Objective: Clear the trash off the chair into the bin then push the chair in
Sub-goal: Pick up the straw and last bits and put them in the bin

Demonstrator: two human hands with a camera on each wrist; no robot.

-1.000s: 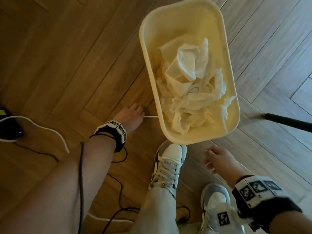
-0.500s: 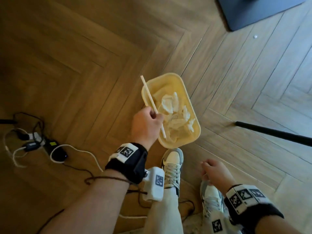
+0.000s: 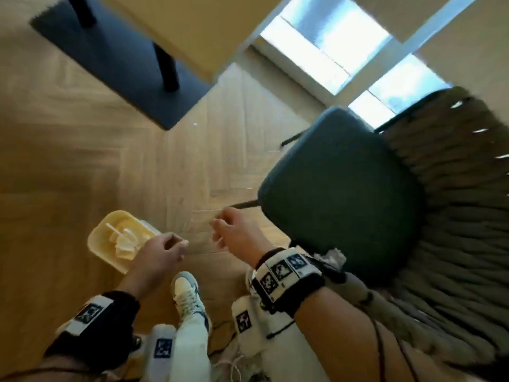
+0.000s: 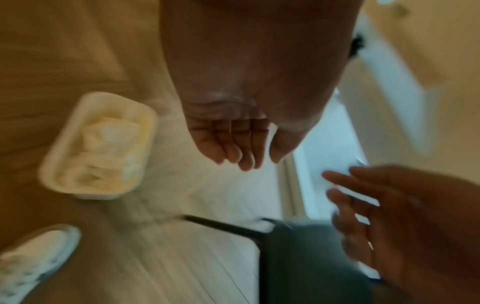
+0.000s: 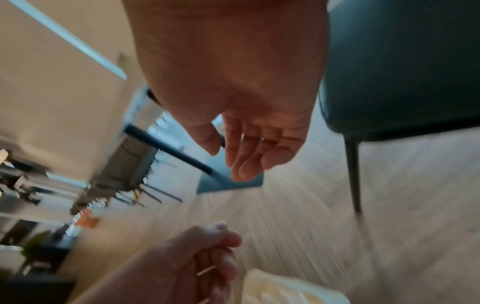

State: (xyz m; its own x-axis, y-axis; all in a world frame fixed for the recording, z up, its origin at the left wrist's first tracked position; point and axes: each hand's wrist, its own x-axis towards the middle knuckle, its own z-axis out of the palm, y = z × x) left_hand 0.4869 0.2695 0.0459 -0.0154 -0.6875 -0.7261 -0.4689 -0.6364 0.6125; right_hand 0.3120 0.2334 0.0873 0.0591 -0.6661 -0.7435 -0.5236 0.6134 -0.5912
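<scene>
The cream bin stands on the floor at lower left, holding crumpled white paper and a white straw. My left hand hovers just right of the bin, its fingers loosely curled and empty in the left wrist view. My right hand is beside it, relaxed and empty, left of the chair. The chair has a teal seat and a grey woven back. A small crumpled greyish piece shows at the seat's near edge, partly hidden behind my right wristband.
A table with a pale top and a dark flat base stands at the far left of the chair. Thin dark chair legs reach the wood floor. My white shoe is just below the bin. The frames are motion-blurred.
My left hand picked the straw up off the floor, carried it over the bin and let it go; it now lies in the bin. Both hands rose and the view swung up to the chair.
</scene>
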